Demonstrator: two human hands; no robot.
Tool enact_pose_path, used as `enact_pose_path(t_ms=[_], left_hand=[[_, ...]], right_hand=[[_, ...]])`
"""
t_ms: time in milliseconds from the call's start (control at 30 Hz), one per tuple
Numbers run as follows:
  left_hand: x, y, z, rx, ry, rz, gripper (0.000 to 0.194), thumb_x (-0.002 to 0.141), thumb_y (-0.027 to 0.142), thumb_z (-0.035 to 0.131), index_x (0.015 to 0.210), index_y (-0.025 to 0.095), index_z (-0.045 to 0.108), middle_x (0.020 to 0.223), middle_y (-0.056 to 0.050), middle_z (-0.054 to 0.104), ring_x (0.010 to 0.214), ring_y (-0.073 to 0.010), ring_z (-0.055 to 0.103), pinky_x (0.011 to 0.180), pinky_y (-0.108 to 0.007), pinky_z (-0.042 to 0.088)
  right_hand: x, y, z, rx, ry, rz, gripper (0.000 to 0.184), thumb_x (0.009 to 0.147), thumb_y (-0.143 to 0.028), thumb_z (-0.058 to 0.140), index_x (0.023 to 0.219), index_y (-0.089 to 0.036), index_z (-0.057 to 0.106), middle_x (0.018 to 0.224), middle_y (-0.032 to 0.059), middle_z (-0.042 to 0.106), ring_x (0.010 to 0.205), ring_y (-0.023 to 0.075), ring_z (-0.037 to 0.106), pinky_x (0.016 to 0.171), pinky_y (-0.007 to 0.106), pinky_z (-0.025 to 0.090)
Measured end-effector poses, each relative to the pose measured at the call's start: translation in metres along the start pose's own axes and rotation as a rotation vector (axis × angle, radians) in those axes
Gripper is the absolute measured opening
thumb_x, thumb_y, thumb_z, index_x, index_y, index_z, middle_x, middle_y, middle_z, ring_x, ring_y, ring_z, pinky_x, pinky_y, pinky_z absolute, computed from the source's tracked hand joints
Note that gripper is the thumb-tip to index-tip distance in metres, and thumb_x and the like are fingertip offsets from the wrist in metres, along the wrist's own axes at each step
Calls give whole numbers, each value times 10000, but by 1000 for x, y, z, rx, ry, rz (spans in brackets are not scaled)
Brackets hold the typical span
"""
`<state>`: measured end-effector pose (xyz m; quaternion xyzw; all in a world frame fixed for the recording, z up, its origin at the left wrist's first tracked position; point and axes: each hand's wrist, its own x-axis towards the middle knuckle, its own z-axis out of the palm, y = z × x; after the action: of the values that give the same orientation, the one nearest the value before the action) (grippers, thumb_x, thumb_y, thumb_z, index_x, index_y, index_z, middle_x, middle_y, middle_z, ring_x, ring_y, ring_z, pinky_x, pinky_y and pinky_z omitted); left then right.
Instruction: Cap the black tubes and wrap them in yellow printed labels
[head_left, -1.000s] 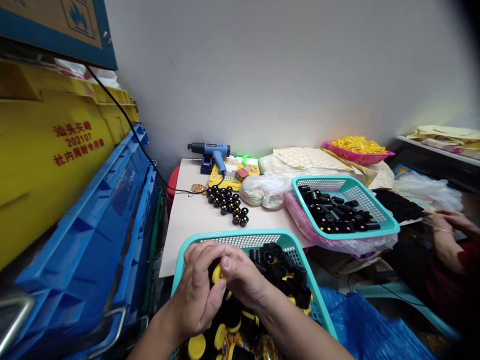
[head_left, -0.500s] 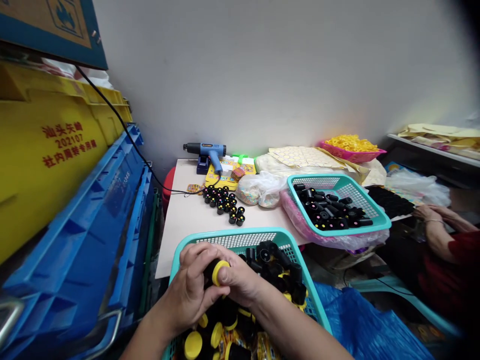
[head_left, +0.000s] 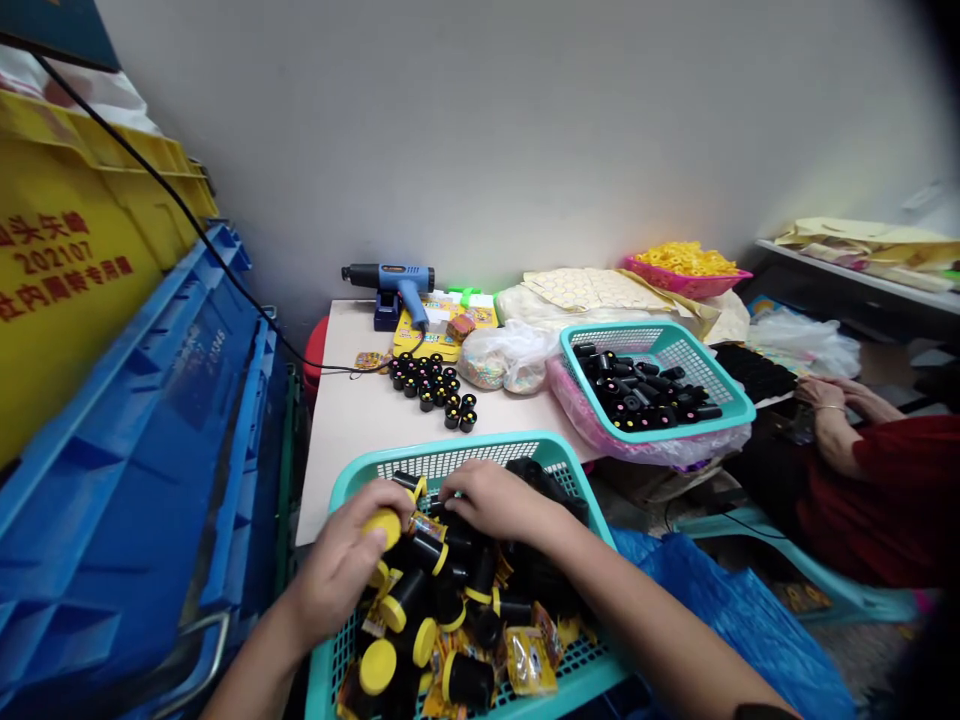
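Observation:
My left hand (head_left: 341,550) is closed on a black canister with a yellow cap (head_left: 385,527), at the left side of a turquoise basket (head_left: 442,450). The thumb presses against the cap, and the palm hides most of the body. My right hand (head_left: 499,498) reaches into the middle of the basket with its fingers curled down among black cylinders. Whatever its fingertips grip is hidden. Around both hands lie several yellow-capped black canisters (head_left: 469,680) and small printed yellow packets (head_left: 531,660). Uncapped black cylinders (head_left: 551,490) fill the basket's far right part.
Behind the basket, small black pieces (head_left: 426,385) with coloured dots stand on the table (head_left: 349,420), near a blue heat gun (head_left: 401,280). A second turquoise basket (head_left: 739,405) holds black cylinders. Blue crates (head_left: 127,480) border the left; a co-worker's hands (head_left: 832,405) are at right.
My hands have parted. The capped canister stays in my left hand, which moved left, while my right hand went into the basket. The view has shifted slightly, showing more of the basket's contents.

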<state>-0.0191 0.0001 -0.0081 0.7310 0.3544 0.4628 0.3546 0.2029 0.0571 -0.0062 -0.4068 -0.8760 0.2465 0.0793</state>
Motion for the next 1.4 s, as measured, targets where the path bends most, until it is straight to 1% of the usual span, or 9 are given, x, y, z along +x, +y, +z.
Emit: enact_pose_path(t_ms=[133, 233, 367, 533, 733, 933, 1133, 1267, 1400], left_hand=[[2, -10, 14, 411, -282, -66, 327, 870, 221, 429, 1162, 248, 575, 1120, -64, 640, 1064, -253, 570, 941, -433, 447], [3, -20, 18, 581, -299, -38, 363, 855, 214, 451, 1199, 244, 566, 1152, -70, 638, 1118, -263, 546, 1034, -513, 363], [3, -27, 11, 641, -290, -40, 320, 844, 249, 486, 1139, 231, 607, 1122, -70, 658, 1131, -276, 542, 1011, -493, 403], [4, -25, 5, 630, -343, -90, 285, 859, 268, 476, 1092, 249, 639, 1091, -60, 656, 1188, -281, 494, 1007, -474, 413], [14, -20, 10, 602, -386, -90, 272, 843, 322, 525, 1077, 258, 646, 1086, -61, 614, 1069, -260, 536, 948, -454, 446], [79, -41, -2, 674, -369, -118, 278, 912, 359, 420, 978, 210, 646, 1019, -72, 647, 1032, -233, 560, 923, -376, 433], [159, -89, 18, 806, -493, -208, 207, 776, 329, 655, 930, 192, 669, 1017, -73, 661, 1018, -249, 585, 867, -355, 462], [172, -110, 40, 891, -557, -330, 295, 854, 395, 605, 1008, 144, 622, 1005, -63, 650, 893, -196, 628, 784, -390, 517], [170, -115, 46, 921, -560, -354, 313, 890, 361, 568, 1124, 153, 579, 1099, -73, 623, 937, -196, 623, 804, -406, 527]], right_hand=[[14, 3, 19, -227, -62, -61, 188, 826, -129, 545, 926, -155, 702, 909, 96, 673, 880, 213, 568, 798, 322, 416], [22, 8, 29, -190, -134, -128, 199, 805, -149, 590, 952, -176, 721, 994, 112, 652, 955, 244, 544, 825, 348, 412], [25, 15, 36, -103, -125, -117, 173, 806, -183, 608, 924, -184, 734, 948, 88, 658, 937, 225, 561, 807, 318, 428], [10, 27, 17, 46, -17, -38, 152, 831, -189, 576, 920, -175, 699, 898, 43, 681, 836, 162, 595, 751, 255, 432], [-13, 32, -15, 402, 72, 133, 128, 840, -265, 569, 858, -163, 645, 698, -15, 604, 629, 110, 525, 596, 213, 387], [-26, 36, -19, 746, 213, 228, 229, 821, -388, 607, 790, -164, 575, 625, -42, 512, 572, 100, 455, 548, 218, 345], [-27, 39, -18, 848, 432, 215, 266, 808, -422, 630, 761, -169, 565, 671, -36, 510, 619, 105, 451, 593, 233, 352], [-29, 44, -20, 896, 483, 207, 258, 808, -409, 641, 750, -170, 563, 669, -36, 503, 618, 102, 440, 583, 229, 352], [-29, 49, -22, 929, 515, 210, 273, 787, -429, 659, 747, -171, 576, 664, -37, 512, 608, 102, 447, 578, 228, 363]])
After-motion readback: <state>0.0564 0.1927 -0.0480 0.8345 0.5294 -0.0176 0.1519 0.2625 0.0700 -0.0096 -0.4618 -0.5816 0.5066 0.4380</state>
